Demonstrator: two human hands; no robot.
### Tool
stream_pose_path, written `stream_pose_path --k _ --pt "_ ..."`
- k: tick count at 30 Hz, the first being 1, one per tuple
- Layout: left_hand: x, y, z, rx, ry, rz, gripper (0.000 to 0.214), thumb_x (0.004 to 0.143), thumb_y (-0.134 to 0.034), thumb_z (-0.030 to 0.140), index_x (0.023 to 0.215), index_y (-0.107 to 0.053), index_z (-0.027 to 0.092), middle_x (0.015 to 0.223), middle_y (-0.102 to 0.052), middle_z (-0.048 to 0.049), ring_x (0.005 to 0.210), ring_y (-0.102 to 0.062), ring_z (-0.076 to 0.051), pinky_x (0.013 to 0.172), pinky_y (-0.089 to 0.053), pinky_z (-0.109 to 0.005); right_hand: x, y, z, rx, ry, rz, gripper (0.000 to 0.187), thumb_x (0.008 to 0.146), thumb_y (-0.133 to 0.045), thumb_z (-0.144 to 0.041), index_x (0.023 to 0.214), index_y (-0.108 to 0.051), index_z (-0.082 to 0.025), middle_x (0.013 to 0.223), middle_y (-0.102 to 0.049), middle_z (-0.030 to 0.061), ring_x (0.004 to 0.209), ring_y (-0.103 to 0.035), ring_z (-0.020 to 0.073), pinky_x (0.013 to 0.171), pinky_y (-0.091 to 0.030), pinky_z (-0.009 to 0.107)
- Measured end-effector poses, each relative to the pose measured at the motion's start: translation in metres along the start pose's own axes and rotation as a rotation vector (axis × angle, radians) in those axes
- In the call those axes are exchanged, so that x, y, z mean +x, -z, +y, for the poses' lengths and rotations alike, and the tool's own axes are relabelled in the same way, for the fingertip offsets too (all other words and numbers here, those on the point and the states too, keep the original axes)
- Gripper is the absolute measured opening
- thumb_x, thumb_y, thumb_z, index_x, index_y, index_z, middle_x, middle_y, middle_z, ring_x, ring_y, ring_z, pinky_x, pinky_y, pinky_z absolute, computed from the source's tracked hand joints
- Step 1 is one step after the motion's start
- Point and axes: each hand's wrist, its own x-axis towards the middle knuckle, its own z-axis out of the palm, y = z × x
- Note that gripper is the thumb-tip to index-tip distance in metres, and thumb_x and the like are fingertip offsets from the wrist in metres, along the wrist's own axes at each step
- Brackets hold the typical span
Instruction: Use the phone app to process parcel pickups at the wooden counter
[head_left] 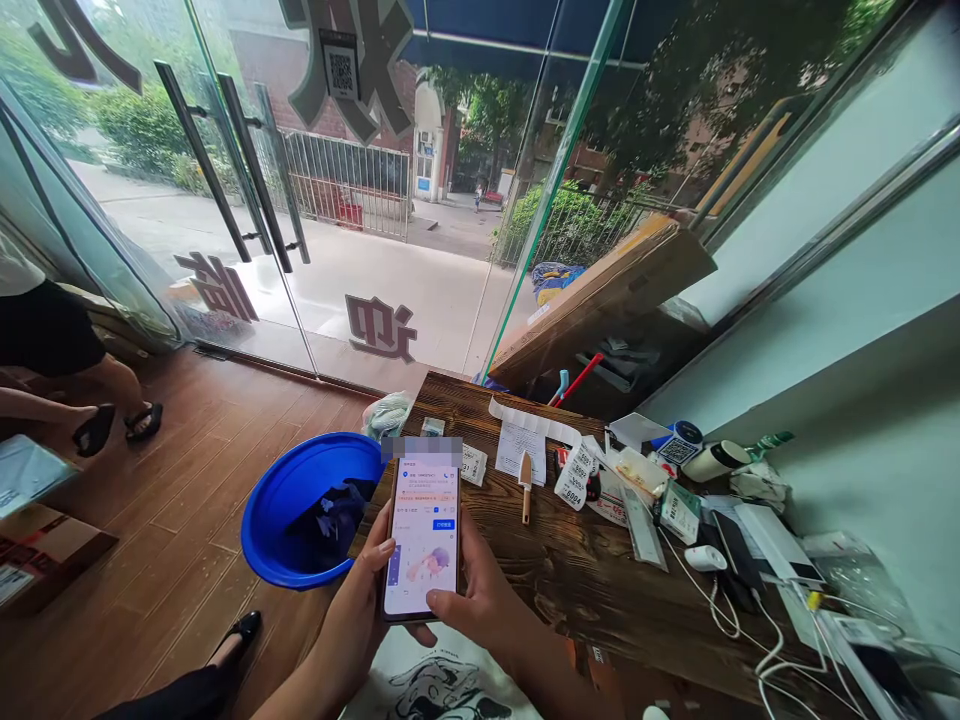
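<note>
A smartphone [420, 535] with a lit screen is held upright in front of me, over the near left edge of the wooden table. My left hand [373, 572] wraps its left side, the thumb lying along the edge. From the right, my right hand [480, 590] grips it too, with its thumb over the lower part of the screen. A pinkish picture and a blue button show on the display; the top is blurred out. Beyond the phone, a knife [526, 485] with a wooden handle lies on the table, beside a printed paper slip [520, 448].
A blue tub [262, 500] with dark cloth stands left of the wooden table [600, 590]. Number tags [576, 478], a white charger [705, 559] and cables crowd the table's right side. Glass doors [337, 260] stand ahead. Another person's legs [112, 385] and a cardboard box [52, 560] are left.
</note>
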Motion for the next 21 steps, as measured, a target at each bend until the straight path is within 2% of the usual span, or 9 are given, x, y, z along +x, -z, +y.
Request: stream_pose_path --k 4,8,10,12,15,18,21 --pt "0.002 0.001 -0.001 -0.027 0.002 0.006 0.079 0.073 -0.064 0.045 0.143 -0.034 0.026 0.118 -0.066 -0.0083 0.087 -0.067 -0.028 0.044 -0.055 -0.027 0.002 -0.002 0.002 0.011 0.018 -0.020 0.060 0.075 -0.071 -0.036 0.124 -0.038 -0.026 0.108 -0.064 0.0070 0.076 -0.061 0.0152 0.064 -0.050 0.029" --pt "0.000 -0.003 0.001 -0.045 0.002 0.005 0.078 0.073 -0.064 0.043 0.143 -0.032 0.029 0.119 -0.065 -0.0068 0.091 -0.066 -0.028 0.045 -0.057 -0.027 0.004 -0.001 0.005 0.015 0.019 -0.017 0.062 0.073 -0.072 -0.036 0.125 -0.040 -0.025 0.105 -0.065 0.0060 0.077 -0.062 0.0168 0.065 -0.051 0.030" --pt "-0.002 -0.006 0.003 -0.045 0.000 0.017 0.075 0.076 -0.061 0.041 0.145 -0.030 0.030 0.121 -0.064 -0.0065 0.091 -0.066 -0.028 0.041 -0.055 -0.028 0.005 0.001 0.005 0.021 0.000 0.036 0.058 0.073 -0.068 -0.034 0.125 -0.044 -0.024 0.101 -0.066 0.0046 0.080 -0.062 0.0179 0.068 -0.051 0.031" --pt "-0.003 -0.008 0.006 -0.052 0.007 0.014 0.075 0.078 -0.058 0.040 0.145 -0.028 0.030 0.122 -0.064 -0.0069 0.090 -0.066 -0.029 0.038 -0.055 -0.029 0.007 0.003 0.004 0.016 -0.017 0.099 0.046 0.075 -0.062 -0.031 0.120 -0.053 -0.024 0.096 -0.068 0.0028 0.079 -0.062 0.0179 0.068 -0.050 0.030" --pt "-0.003 -0.009 0.008 -0.060 0.037 -0.013 0.080 0.075 -0.062 0.041 0.146 -0.026 0.029 0.123 -0.064 -0.0082 0.093 -0.066 -0.030 0.041 -0.057 -0.030 0.010 0.008 0.004 -0.013 -0.025 0.171 0.033 0.076 -0.056 -0.033 0.107 -0.063 -0.024 0.088 -0.070 0.0013 0.073 -0.062 0.0181 0.069 -0.049 0.031" --pt "-0.002 -0.008 0.007 -0.057 0.036 0.015 0.082 0.074 -0.063 0.040 0.146 -0.027 0.029 0.125 -0.062 -0.0075 0.099 -0.064 -0.029 0.048 -0.059 -0.030 0.011 0.011 0.007 -0.027 -0.049 0.245 0.032 0.078 -0.058 -0.038 0.106 -0.065 -0.024 0.084 -0.070 0.0010 0.072 -0.062 0.0192 0.069 -0.050 0.032" --pt "0.000 -0.007 0.006 -0.029 0.025 0.011 0.080 0.075 -0.062 0.041 0.146 -0.027 0.029 0.129 -0.060 -0.0073 0.099 -0.063 -0.030 0.045 -0.058 -0.031 0.010 0.011 0.008 -0.031 -0.075 0.270 0.035 0.078 -0.059 -0.042 0.109 -0.065 -0.026 0.087 -0.071 0.0020 0.073 -0.063 0.0203 0.068 -0.049 0.032"
